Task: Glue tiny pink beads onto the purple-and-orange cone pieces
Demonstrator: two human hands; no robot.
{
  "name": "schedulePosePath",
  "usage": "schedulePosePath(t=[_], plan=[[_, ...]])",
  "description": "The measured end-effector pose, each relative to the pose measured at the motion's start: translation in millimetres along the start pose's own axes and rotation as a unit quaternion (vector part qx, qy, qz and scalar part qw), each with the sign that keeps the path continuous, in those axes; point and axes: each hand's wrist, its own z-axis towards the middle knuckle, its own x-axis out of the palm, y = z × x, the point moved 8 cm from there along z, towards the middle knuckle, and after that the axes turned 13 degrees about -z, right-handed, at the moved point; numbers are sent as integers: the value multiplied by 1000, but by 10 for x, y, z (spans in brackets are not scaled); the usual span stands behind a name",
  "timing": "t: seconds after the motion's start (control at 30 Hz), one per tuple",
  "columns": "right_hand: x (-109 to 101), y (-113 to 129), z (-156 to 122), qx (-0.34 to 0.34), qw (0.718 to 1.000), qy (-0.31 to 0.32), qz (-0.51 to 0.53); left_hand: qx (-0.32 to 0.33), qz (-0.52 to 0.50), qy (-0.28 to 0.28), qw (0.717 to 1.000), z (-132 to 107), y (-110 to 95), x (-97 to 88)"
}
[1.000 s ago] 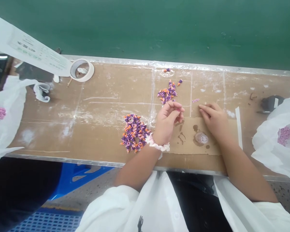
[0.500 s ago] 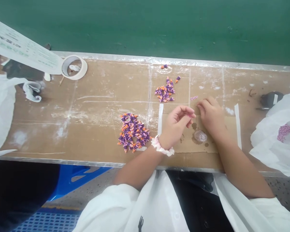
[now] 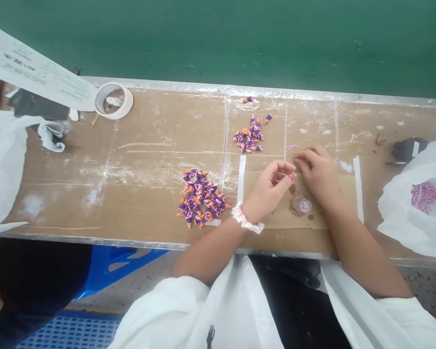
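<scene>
I am logging from a distance, with a small clear cup (image 3: 301,204) as my landmark, standing on a cardboard pad (image 3: 276,218) on the surface (image 3: 76,203).

Left hand (image 3: 268,190): up and to the left of the cup, curling narrow, pinching a tiny purple-pink piece (image 3: 290,177) at its fingertips; the piece is too small to make out.

Right hand (image 3: 317,178): just above the cup, with its fingers loosely together and reaching toward the left hand's fingertips, narrow and showing nothing held.

Scrunchie (image 3: 245,219): encircling the left wrist, left of the cup.

Striped piece (image 3: 292,146): lying on the surface above the cup, just beyond the right hand's fingertips, untouched.

Small pile (image 3: 249,139): purple-and-orange pieces lying up and to the left of the cup, with a few strays (image 3: 268,118) beyond it.

Large pile (image 3: 200,198): the same pieces lying further left of the cup, well apart from the small pile.

Tape roll (image 3: 114,101): lying far to the left of the cup, near the back edge.

Plastic bag (image 3: 414,203): bulging at the surface's end, right of the cup.
</scene>
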Motion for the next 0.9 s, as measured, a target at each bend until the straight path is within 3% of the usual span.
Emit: schedulePosePath(t=[0.17, 0.3, 0.43, 0.53, 0.7, 0.9], plan=[[-5, -40, 10, 5, 1000, 3, -19, -4, -2, 8, 1000, 21, 53, 14], [-239, 24, -66, -22, 996, -8, 82, 8, -3, 8, 1000, 48, 55, -31], [-483, 198, -212, -79, 982, -21, 170, 7, -32, 57, 998, 58, 49, 17], [-504, 288, -292, -109, 978, -15, 179, -14, -56, 90, 994, 45, 69, 60], [-503, 347, -352, -144, 973, -34, 176, -73, -85, 93, 989, 34, 156, 33], [-558, 387, -392, -156, 960, -20, 230, -155, -156, 137, 966, -2, 264, 85]])
